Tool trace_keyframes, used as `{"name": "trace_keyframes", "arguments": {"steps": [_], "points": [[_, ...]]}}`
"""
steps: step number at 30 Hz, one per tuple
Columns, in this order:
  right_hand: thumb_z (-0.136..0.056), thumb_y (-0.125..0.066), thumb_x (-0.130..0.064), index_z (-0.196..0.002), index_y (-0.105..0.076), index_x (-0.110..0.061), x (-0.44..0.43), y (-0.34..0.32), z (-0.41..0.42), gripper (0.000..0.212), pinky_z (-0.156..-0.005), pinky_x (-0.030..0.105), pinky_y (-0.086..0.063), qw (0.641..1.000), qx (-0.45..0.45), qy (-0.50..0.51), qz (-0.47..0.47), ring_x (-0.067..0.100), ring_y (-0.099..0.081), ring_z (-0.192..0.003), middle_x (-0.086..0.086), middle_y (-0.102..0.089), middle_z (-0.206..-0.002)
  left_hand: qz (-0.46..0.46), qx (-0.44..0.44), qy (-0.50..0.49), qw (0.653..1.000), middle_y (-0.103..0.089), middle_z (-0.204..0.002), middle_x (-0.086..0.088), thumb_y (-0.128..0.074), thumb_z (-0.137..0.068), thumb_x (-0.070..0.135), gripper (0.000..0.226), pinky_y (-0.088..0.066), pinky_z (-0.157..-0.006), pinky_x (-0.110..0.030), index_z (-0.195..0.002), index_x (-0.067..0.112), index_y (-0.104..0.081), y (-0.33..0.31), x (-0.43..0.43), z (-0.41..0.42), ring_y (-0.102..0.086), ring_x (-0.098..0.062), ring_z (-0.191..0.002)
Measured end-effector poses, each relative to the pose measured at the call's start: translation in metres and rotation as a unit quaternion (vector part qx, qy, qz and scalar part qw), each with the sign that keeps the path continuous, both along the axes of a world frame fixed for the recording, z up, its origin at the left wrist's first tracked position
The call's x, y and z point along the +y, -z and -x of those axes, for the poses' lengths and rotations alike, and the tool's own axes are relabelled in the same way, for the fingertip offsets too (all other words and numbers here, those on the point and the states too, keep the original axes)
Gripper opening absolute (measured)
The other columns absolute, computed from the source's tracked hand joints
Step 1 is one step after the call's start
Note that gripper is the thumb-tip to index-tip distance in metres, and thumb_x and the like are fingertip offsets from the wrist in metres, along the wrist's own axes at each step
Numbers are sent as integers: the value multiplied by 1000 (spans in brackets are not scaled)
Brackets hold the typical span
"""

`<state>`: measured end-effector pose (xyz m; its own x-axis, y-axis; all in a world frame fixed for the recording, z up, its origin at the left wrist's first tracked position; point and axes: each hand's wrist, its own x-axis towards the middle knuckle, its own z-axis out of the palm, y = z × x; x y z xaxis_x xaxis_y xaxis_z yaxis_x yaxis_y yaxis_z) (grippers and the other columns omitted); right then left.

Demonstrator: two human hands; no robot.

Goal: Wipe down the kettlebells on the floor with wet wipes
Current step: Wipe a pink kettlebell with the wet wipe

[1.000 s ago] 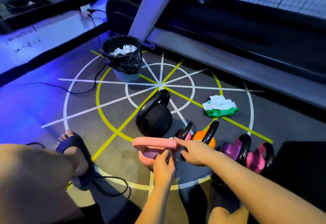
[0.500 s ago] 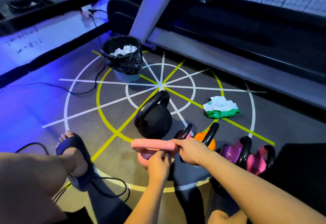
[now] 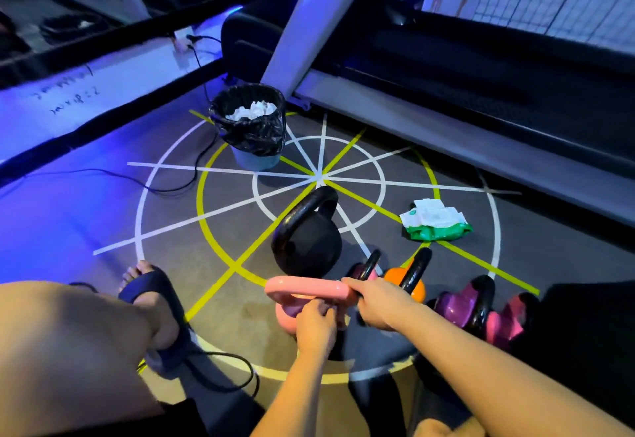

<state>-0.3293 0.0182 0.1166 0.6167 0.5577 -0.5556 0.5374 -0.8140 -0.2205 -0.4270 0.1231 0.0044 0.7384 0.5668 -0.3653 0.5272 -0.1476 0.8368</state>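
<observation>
Upright pink kettlebell, just before larger black kettlebell

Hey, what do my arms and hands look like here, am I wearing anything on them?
Both forearms are bare as far as the frame shows, with no sleeves in view. The left hand and right hand wear no gloves. No watch, bracelet or ring is visible, though the dim light could hide something small.

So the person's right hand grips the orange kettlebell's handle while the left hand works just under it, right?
Not quite: the head view shows the right hand gripping the handle of the pink kettlebell, left hand just under it. The orange kettlebell sits on the floor behind.
</observation>
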Motion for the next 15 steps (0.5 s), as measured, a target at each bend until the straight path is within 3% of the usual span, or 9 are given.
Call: {"name": "trace_keyframes", "arguments": {"steps": [2, 4, 6, 7, 9, 11, 15], "points": [[-93, -40, -20, -151, -24, -49, 0, 3, -1, 67, -88, 43, -55, 1000, -1, 0, -5, 35, -62, -107, 12, -59, -135, 191, -57, -59, 978, -65, -66, -1, -63, -74, 25, 10, -46, -69, -35, -72, 15, -66, -15, 2, -1, -58, -21, -68], [-94, -40, -24, -150, -25, -50, 0, 5, -1, 64, -89, 42, -54, 1000, -1, -6, -14, 35, -62, -108, 11, -61, -134, 388, -105, -134, 906, -66, -74, -6, -63, -86, 11, 6, -45, -69, -35, -90, 13, -67, -24, -3, 3, -58, -22, -73], [-94, -40, -22, -150, -26, -51, -1, 7, -2, 64, -88, 40, -54, 1000, -7, -12, -19, 35, -62, -109, 10, -61, -134, 496, -146, -204, 831, -70, -89, -9, -55, -95, 3, 17, -46, -74, -32, -108, 11, -64, -23, -11, 6, -64, -21, -81], [-94, -40, -22, -150, -26, -50, -1, 8, -2, 65, -87, 40, -53, 1000, -13, -14, -20, 35, -62, -110, 9, -61, -134, 523, -166, -232, 803, -72, -97, -10, -54, -96, 3, 22, -46, -78, -33, -115, 10, -63, -23, -14, 6, -65, -22, -88], [-96, -42, -27, -150, -28, -46, -1, 11, -1, 59, -88, 40, -52, 999, -28, -22, -23, 35, -61, -112, 9, -60, -135, 529, -183, -272, 783, -70, -114, -13, -50, -97, 3, 31, -49, -81, -35, -125, 10, -60, -24, -15, 2, -64, -25, -101], [-99, -48, -34, -147, -35, -42, -2, 14, -1, 51, -90, 42, -53, 998, -37, -29, -35, 35, -62, -113, 8, -63, -132, 520, -190, -321, 768, -67, -112, -12, -45, -99, 1, 27, -55, -74, -32, -117, 17, -59, -26, -8, 0, -63, -23, -98], [-94, -60, -40, -128, -51, -38, -4, 18, -5, 35, -87, 41, -53, 997, -23, -20, -64, 32, -65, -106, 3, -69, -119, 523, -206, -373, 738, -65, -105, -5, -45, -101, 1, 28, -50, -80, -33, -101, 28, -52, -35, 7, 2, -62, -18, -92]]}}
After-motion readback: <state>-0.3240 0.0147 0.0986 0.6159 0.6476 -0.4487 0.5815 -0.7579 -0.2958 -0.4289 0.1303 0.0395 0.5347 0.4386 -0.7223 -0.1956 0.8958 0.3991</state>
